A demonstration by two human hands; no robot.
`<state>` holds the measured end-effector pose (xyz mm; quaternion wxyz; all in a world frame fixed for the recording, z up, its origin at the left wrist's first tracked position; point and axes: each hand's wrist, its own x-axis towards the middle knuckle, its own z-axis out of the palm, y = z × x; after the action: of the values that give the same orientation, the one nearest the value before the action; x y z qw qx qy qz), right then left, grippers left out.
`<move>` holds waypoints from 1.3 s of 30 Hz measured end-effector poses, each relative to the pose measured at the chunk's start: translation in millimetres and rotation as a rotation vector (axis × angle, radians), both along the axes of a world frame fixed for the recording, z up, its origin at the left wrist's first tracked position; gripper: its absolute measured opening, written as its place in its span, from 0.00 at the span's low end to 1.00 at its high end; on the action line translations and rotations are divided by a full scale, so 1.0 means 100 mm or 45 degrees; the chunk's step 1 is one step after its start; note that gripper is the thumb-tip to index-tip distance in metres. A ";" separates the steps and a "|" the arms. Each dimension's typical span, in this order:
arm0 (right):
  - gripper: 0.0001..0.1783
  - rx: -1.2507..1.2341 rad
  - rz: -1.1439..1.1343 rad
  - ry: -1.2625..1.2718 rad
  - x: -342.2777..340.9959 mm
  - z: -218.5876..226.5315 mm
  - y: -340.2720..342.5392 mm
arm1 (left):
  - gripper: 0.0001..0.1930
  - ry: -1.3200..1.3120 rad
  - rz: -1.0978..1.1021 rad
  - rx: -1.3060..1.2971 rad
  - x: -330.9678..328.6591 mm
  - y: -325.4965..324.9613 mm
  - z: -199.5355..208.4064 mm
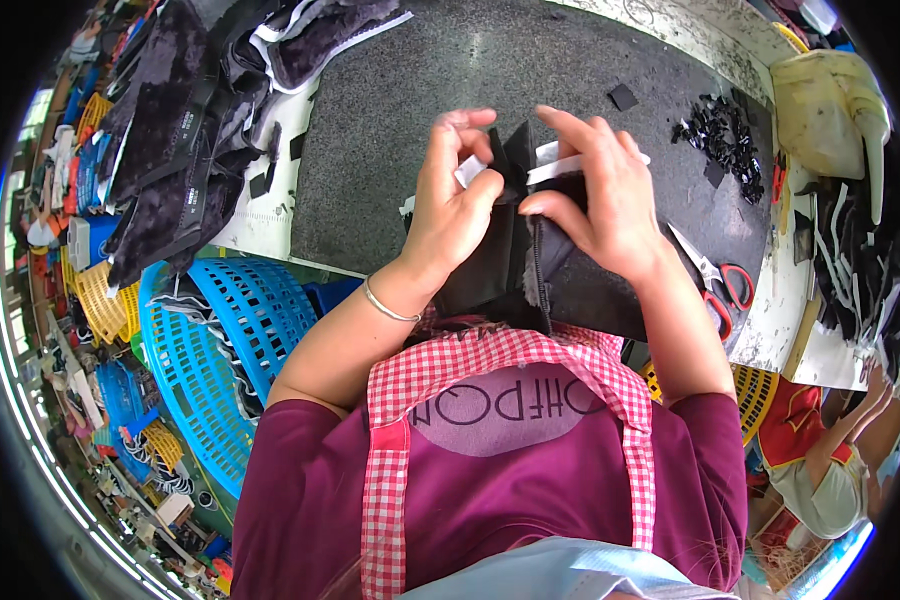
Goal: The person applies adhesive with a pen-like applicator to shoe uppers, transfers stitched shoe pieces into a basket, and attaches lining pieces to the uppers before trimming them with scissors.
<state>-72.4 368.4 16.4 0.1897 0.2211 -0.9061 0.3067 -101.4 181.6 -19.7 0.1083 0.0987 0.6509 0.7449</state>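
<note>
Dark desk (530, 60) below: both hands pinch a black fabric piece (515, 265) hanging lengthwise; left hand (450, 205) and right hand (600, 200) seemingly grip a white strip (570, 165).

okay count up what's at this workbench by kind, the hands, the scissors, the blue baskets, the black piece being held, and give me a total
Hands holding the piece: 2, left hand and right hand
Black fabric piece: 1
Red-handled scissors: 1
Blue basket: 1 clearly visible
Total: 5
</note>
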 end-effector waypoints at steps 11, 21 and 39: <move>0.59 -0.265 -0.079 0.077 0.09 -0.29 0.10 | 0.25 -0.058 -0.443 -0.148 0.01 -0.13 0.20; 0.39 -0.351 -0.020 0.183 0.15 -0.42 0.17 | 0.14 0.111 -0.370 -0.154 0.01 -0.07 0.09; 0.31 -0.019 0.133 0.275 0.11 -0.22 0.09 | 0.06 0.238 -0.562 -0.649 -0.02 0.12 0.40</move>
<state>-60.9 377.0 -5.9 0.2716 0.2984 -0.8654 0.2972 -103.9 193.4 20.0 0.2279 0.2747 0.7861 0.5047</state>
